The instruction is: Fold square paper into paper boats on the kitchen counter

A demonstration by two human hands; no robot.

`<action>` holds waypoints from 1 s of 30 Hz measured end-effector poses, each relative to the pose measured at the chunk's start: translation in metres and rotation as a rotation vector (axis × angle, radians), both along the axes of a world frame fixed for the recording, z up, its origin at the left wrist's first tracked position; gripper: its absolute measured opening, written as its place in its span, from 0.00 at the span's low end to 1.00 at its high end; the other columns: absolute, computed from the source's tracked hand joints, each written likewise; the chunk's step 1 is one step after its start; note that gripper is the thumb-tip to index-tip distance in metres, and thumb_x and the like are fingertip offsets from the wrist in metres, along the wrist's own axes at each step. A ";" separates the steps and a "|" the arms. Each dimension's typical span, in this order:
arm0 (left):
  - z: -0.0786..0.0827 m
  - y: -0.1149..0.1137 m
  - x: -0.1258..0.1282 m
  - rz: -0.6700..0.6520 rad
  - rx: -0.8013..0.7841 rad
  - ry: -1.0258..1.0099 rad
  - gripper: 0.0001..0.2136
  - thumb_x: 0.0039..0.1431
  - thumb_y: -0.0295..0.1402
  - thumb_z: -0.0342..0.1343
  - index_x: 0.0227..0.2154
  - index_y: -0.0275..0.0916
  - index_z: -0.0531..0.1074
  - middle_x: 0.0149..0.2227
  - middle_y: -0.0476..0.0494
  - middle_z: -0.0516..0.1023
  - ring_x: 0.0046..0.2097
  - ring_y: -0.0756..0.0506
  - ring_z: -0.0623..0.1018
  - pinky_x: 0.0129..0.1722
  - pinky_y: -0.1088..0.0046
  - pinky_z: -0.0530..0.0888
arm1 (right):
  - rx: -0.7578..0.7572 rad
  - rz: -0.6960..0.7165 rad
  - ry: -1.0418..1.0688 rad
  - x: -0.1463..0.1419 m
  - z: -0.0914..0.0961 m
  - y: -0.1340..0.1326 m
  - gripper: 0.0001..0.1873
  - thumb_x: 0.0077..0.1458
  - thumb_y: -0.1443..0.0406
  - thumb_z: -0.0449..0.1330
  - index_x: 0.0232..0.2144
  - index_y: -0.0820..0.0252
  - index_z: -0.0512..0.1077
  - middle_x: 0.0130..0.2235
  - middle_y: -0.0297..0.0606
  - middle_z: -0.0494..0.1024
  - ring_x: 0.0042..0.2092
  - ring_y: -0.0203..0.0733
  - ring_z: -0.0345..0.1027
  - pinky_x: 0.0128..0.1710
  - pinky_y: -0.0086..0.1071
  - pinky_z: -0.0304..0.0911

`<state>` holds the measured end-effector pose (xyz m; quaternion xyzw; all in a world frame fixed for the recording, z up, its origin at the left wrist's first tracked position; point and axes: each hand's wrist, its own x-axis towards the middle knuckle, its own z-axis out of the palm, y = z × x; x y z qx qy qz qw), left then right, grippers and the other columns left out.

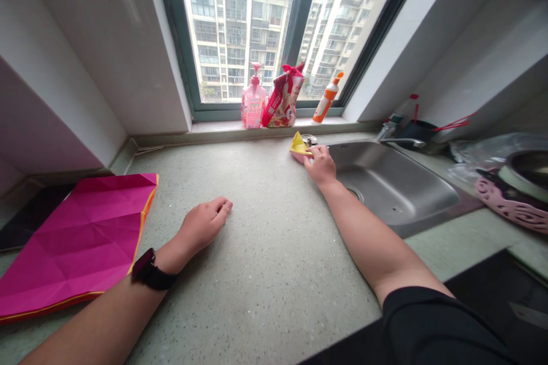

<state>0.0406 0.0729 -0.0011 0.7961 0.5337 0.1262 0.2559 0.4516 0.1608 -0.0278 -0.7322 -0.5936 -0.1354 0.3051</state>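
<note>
My right hand [321, 165] reaches to the back of the counter, beside the sink's left rim. Its fingers and thumb grip the side of a small folded paper boat [298, 145], yellow inside and pink outside. The boat sits upright near the window ledge, partly covered by my fingers. My left hand [205, 221] rests on the speckled counter [257, 262] with fingers loosely curled in and nothing showing between them. A black watch is on that wrist. To its left lies a stack of creased magenta paper [85, 234] with yellow and red edges.
On the window ledge stand a pink pump bottle [253, 100], a red gift bag [285, 100] and an orange squeeze bottle [327, 100]. A steel sink [398, 182] with a tap [402, 141] is at right. Beyond it are a pot [524, 174] and a pink openwork basket [509, 199].
</note>
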 end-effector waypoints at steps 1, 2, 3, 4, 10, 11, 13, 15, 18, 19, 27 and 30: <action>0.000 0.000 0.000 0.001 0.000 0.000 0.20 0.75 0.47 0.40 0.40 0.44 0.74 0.33 0.45 0.82 0.38 0.39 0.81 0.37 0.67 0.65 | 0.001 -0.008 -0.001 -0.001 0.001 0.000 0.16 0.62 0.64 0.60 0.50 0.57 0.80 0.54 0.50 0.75 0.50 0.56 0.75 0.49 0.45 0.73; -0.001 0.000 0.000 0.002 -0.001 0.003 0.20 0.75 0.47 0.40 0.40 0.44 0.75 0.33 0.45 0.82 0.38 0.39 0.81 0.37 0.67 0.65 | 0.001 -0.021 -0.001 -0.001 0.002 -0.001 0.17 0.62 0.64 0.60 0.51 0.57 0.79 0.55 0.50 0.75 0.50 0.56 0.75 0.49 0.45 0.73; -0.001 0.001 0.000 0.004 0.000 0.007 0.19 0.75 0.47 0.41 0.40 0.44 0.75 0.33 0.45 0.82 0.38 0.39 0.81 0.37 0.67 0.65 | 0.000 -0.036 -0.001 -0.002 0.003 -0.002 0.17 0.62 0.65 0.60 0.52 0.57 0.79 0.55 0.51 0.74 0.50 0.57 0.75 0.49 0.45 0.73; -0.001 0.001 0.000 0.006 0.002 0.012 0.19 0.75 0.47 0.41 0.41 0.44 0.75 0.33 0.45 0.82 0.39 0.39 0.81 0.37 0.67 0.65 | -0.002 -0.053 0.000 -0.002 0.004 -0.002 0.18 0.62 0.65 0.60 0.53 0.57 0.79 0.56 0.51 0.74 0.50 0.57 0.75 0.49 0.46 0.73; -0.001 0.000 -0.001 0.004 0.008 0.014 0.19 0.75 0.46 0.41 0.42 0.45 0.76 0.33 0.45 0.83 0.39 0.39 0.82 0.37 0.67 0.65 | -0.047 -0.125 0.014 -0.007 0.010 -0.005 0.20 0.61 0.66 0.60 0.54 0.58 0.78 0.57 0.52 0.74 0.50 0.57 0.75 0.48 0.46 0.72; -0.001 0.001 -0.001 0.003 0.007 0.015 0.19 0.75 0.46 0.41 0.42 0.45 0.76 0.33 0.45 0.83 0.39 0.39 0.82 0.37 0.67 0.65 | -0.052 -0.131 0.016 -0.007 0.010 -0.005 0.20 0.61 0.66 0.60 0.54 0.58 0.78 0.56 0.52 0.74 0.49 0.57 0.75 0.48 0.46 0.71; -0.001 0.001 -0.001 0.004 0.009 0.016 0.19 0.75 0.46 0.41 0.42 0.45 0.76 0.33 0.45 0.83 0.39 0.39 0.82 0.37 0.67 0.65 | -0.053 -0.139 0.018 -0.008 0.011 -0.005 0.20 0.61 0.66 0.59 0.55 0.59 0.77 0.56 0.52 0.74 0.49 0.58 0.74 0.48 0.46 0.71; -0.002 0.001 -0.001 0.004 0.015 0.011 0.19 0.75 0.46 0.42 0.42 0.45 0.76 0.33 0.45 0.83 0.39 0.39 0.82 0.37 0.67 0.65 | -0.044 -0.143 0.018 -0.009 0.011 -0.005 0.21 0.61 0.65 0.59 0.56 0.59 0.76 0.56 0.52 0.74 0.49 0.58 0.74 0.47 0.46 0.71; -0.003 0.000 -0.001 0.004 0.027 -0.002 0.18 0.75 0.46 0.43 0.42 0.45 0.78 0.34 0.46 0.84 0.39 0.40 0.82 0.37 0.68 0.66 | -0.010 -0.154 0.010 -0.011 0.013 -0.006 0.24 0.61 0.64 0.59 0.59 0.60 0.73 0.56 0.53 0.75 0.48 0.58 0.75 0.47 0.47 0.71; -0.003 0.000 -0.001 0.006 0.032 -0.004 0.18 0.75 0.45 0.44 0.42 0.45 0.78 0.35 0.46 0.84 0.39 0.40 0.82 0.37 0.68 0.66 | 0.007 -0.154 0.001 -0.013 0.014 -0.007 0.25 0.61 0.63 0.59 0.60 0.60 0.72 0.56 0.53 0.75 0.48 0.59 0.75 0.47 0.47 0.71; -0.004 -0.003 0.003 0.010 0.069 0.020 0.14 0.74 0.40 0.50 0.48 0.45 0.81 0.38 0.45 0.86 0.39 0.41 0.83 0.38 0.67 0.68 | 0.217 0.246 -0.100 -0.068 0.034 -0.029 0.15 0.65 0.62 0.58 0.53 0.56 0.74 0.51 0.49 0.79 0.48 0.54 0.76 0.50 0.44 0.73; -0.007 -0.002 0.004 -0.005 0.088 0.007 0.13 0.75 0.39 0.50 0.49 0.44 0.81 0.41 0.44 0.87 0.42 0.40 0.84 0.39 0.67 0.70 | 0.198 0.473 -0.079 -0.107 0.040 -0.042 0.12 0.67 0.62 0.58 0.50 0.56 0.75 0.49 0.45 0.81 0.38 0.46 0.75 0.44 0.40 0.72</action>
